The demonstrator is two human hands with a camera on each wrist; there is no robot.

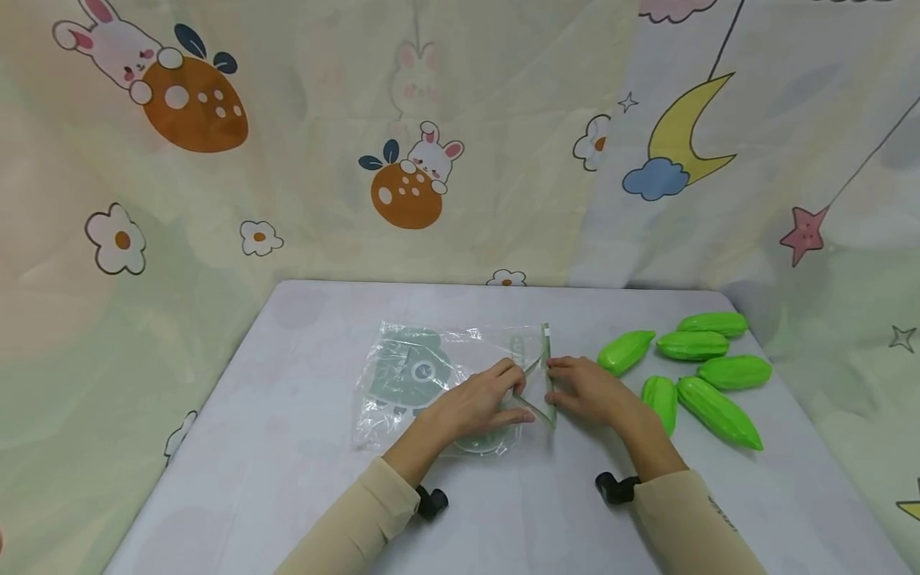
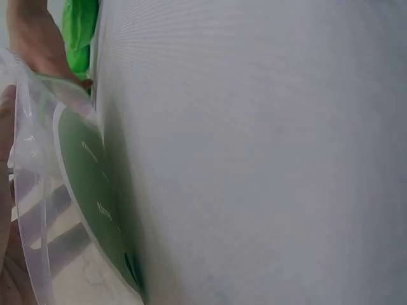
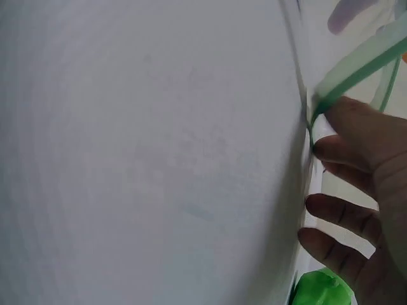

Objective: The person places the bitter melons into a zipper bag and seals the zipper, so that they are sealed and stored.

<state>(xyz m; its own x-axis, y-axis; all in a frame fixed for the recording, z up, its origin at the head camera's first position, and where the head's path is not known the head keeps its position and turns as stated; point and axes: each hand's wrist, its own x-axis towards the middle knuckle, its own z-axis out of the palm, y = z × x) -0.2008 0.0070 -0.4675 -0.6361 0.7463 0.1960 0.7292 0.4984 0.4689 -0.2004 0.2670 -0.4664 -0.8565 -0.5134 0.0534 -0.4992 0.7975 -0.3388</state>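
A clear zip bag (image 1: 460, 343) printed with a green cartoon figure lies on the table, its mouth toward the right. My left hand (image 1: 485, 399) reaches over the bag and grips the film beside the mouth; the upper edge is drawn back, so the mouth gapes. At the far side of the opening, my right hand (image 1: 585, 391) pinches the green-striped edge. In the right wrist view, thumb and forefinger (image 3: 346, 149) meet at that green strip (image 3: 362, 67), the other fingers spread below. The left wrist view shows the bag's film (image 2: 35, 184) raised near the left fingers.
Several bright green, ridged, elongated toy vegetables (image 1: 719, 411) lie loosely grouped right of the right hand. The white-covered table (image 1: 316, 311) ends at a cartoon-print cloth (image 1: 489, 216) behind. A dark wrist camera (image 1: 614, 487) sits on the right wrist, another (image 1: 433, 505) on the left.
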